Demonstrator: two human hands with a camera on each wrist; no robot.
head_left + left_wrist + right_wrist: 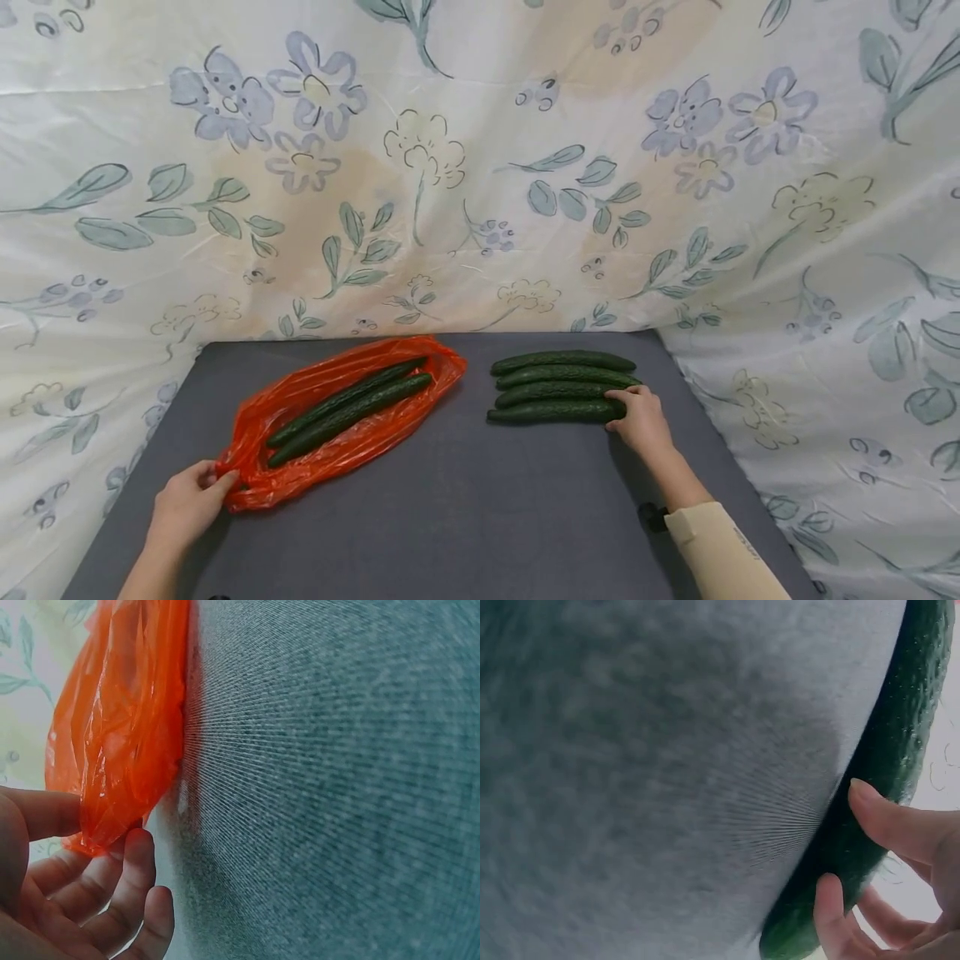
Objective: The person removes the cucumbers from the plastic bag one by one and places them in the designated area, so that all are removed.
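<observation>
An orange-red plastic bag [292, 389] lies spread on the left of the table, with two dark green cucumbers [348, 422] showing in its opening. My left hand [187, 504] pinches the bag's near left corner; in the left wrist view the thumb and fingers hold the crinkled film [131, 727]. On the right, several cucumbers lie side by side in a row. My right hand [643, 423] grips the right end of the nearest cucumber [547, 412]. The right wrist view shows thumb and fingers around this bumpy cucumber [911, 705], which appears to rest on the table.
The grey cloth-covered table [450, 517] has a floral curtain [480, 167] behind it and along both sides. Behind the gripped cucumber lie the row's other cucumbers [562, 360], close together. Bare grey cloth separates bag and row.
</observation>
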